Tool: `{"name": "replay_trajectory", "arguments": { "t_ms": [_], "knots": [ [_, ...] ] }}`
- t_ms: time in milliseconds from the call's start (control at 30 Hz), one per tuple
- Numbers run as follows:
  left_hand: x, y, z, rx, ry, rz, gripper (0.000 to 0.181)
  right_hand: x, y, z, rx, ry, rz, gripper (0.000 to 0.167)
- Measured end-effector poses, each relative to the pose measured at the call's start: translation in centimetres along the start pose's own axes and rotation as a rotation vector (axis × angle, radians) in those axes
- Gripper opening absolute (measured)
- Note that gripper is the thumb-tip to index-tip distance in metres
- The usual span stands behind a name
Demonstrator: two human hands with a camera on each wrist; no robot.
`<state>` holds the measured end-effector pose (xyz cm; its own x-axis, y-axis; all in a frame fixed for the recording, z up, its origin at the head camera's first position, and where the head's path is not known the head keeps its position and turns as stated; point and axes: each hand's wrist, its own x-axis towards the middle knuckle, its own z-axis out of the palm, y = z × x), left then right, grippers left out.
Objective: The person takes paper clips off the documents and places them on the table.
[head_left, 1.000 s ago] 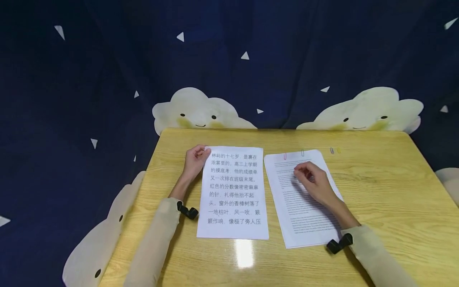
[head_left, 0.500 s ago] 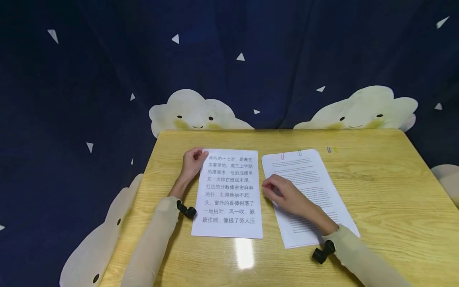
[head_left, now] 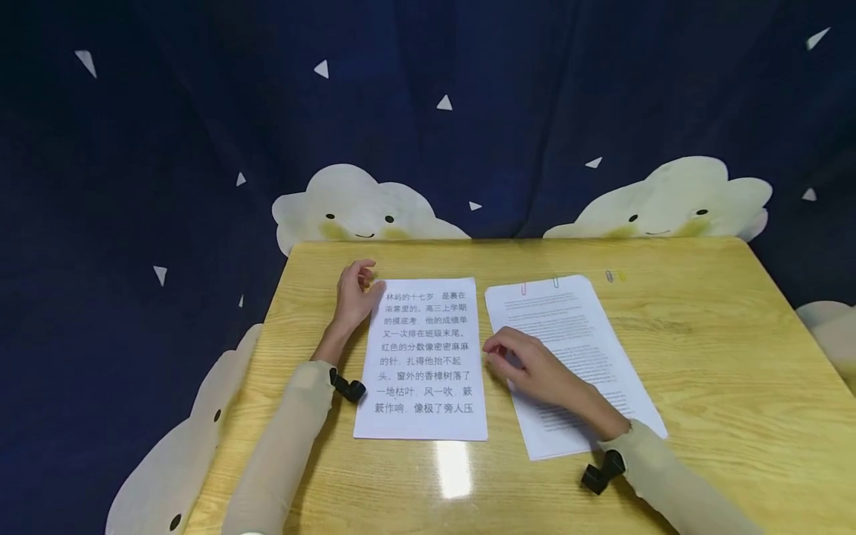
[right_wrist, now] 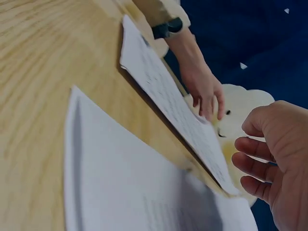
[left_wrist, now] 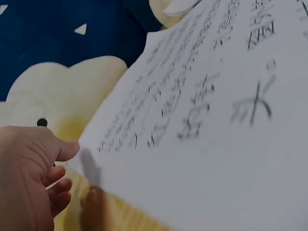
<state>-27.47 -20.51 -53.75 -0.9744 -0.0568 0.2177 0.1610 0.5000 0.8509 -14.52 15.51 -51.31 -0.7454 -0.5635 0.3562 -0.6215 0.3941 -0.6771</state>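
Observation:
A paper stack printed with large Chinese characters lies flat at the middle left of the table. At its far left corner is my left hand; the thumb meets the paper there, while the other fingers are apart from it, loosely bent. To the right, a slightly turned stack of sheets in small print carries a pink paper clip and a green paper clip on its far edge. My right hand is over that stack's left side, fingers loosely bent, holding nothing.
A purple paper clip and a yellow paper clip lie on the wooden table beyond the right stack. A dark blue curtain with clouds hangs behind the table's far edge.
My right hand has moved left and nearer from the middle of the small-print sheets to their left edge. My left fingers have parted from the thumb at the Chinese-text stack's corner.

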Motion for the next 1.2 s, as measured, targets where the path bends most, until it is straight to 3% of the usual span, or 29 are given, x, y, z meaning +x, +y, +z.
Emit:
{"name": "replay_trajectory", "arguments": {
  "t_ms": [167, 300, 433, 633, 833, 967, 1200],
  "knots": [
    [-0.3, 2.0, 0.8, 0.043, 0.053, 0.042, 0.040, -0.8, 0.9, -1.8, -0.012, 0.072, -0.022, 0.020],
    [-1.0, 3.6, 2.1, 0.044, 0.060, 0.117, 0.036, -1.6, 2.1, -3.3, -0.034, 0.134, -0.017, 0.022],
    [-1.6, 5.1, 3.6, -0.017, -0.015, 0.175, 0.031, -2.5, 3.2, -4.5, -0.067, 0.189, 0.009, 0.020],
    [-2.4, 6.9, 6.1, -0.042, -0.202, 0.173, 0.023, -4.0, 4.0, -5.5, -0.079, 0.240, 0.066, 0.017],
    [-2.9, 8.0, 8.2, -0.034, -0.311, 0.207, 0.020, -5.1, 4.6, -5.2, -0.063, 0.289, 0.125, 0.017],
    [-3.1, 9.0, 9.6, 0.020, -0.357, 0.184, 0.021, -5.4, 4.8, -4.9, -0.070, 0.307, 0.147, 0.018],
    [-2.5, 10.5, 12.3, 0.231, -0.417, 0.200, 0.034, -5.2, 5.0, -5.1, -0.049, 0.315, 0.144, 0.017]
  ]
}}
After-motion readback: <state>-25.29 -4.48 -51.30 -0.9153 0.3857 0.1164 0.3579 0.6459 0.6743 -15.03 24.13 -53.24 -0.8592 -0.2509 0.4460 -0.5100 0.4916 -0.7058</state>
